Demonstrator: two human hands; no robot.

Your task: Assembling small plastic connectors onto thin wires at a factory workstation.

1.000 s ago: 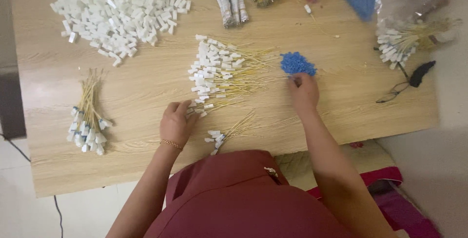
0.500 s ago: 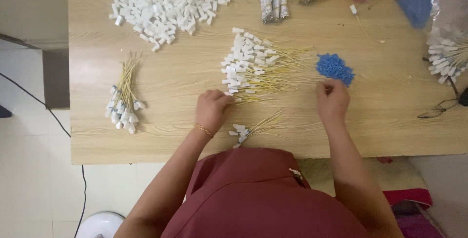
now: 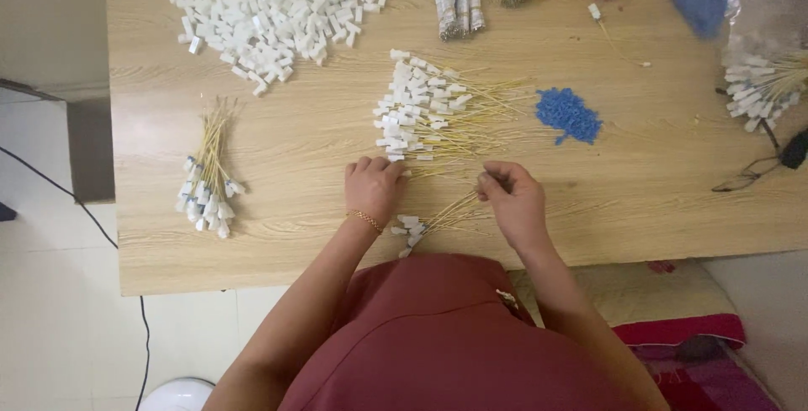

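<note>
While both hands work, blue beads (image 3: 569, 114) lie beside yellow wires (image 3: 438, 112).

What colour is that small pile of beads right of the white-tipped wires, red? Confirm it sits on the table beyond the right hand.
Not red: the small pile of beads is blue, as the head view shows. The rest holds: it lies on the wooden table, right of the white-tipped wires and beyond the right hand.
</note>
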